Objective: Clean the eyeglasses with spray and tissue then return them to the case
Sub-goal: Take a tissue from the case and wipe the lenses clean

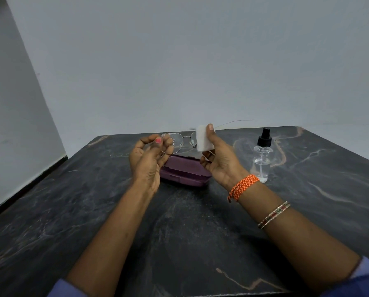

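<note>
Thin metal-framed eyeglasses are held up above the table at centre. My left hand pinches the left lens rim between thumb and fingers. My right hand pinches a folded white tissue over the right lens, hiding most of that lens. One thin temple arm sticks out to the right behind the tissue. A closed purple case lies on the table just below both hands. A clear spray bottle with a black nozzle stands upright to the right of my right hand.
The dark marble table spreads out around the case and bottle. Pale walls stand behind it and to the left. My right wrist wears an orange thread band and a thin bangle.
</note>
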